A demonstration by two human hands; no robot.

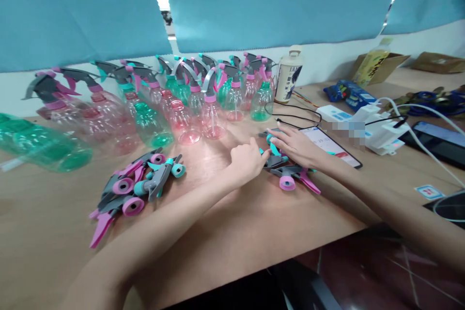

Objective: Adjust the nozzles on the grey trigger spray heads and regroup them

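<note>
My left hand (pixel 249 161) is at the near left side of a small pile of grey spray trigger heads (pixel 288 172) with pink and teal collars. Its index finger and thumb are apart; the other fingers are curled and partly hidden. Over the pile's far right side lies my right hand (pixel 295 144), fingers stretched out and touching a teal-collared trigger head (pixel 276 147). Another heap of trigger heads (pixel 136 186) rests on the left of the table. Behind stand clear pink spray bottles (pixel 214 123) and green ones (pixel 261 101), many with trigger heads on.
A green bottle (pixel 43 145) lies on its side at the far left. Right of my hands are a phone (pixel 329 143), a white power strip (pixel 341 118) with cables, and a second phone (pixel 441 143). A white bottle (pixel 288 75) stands by the wall. The table's front edge runs below my arms.
</note>
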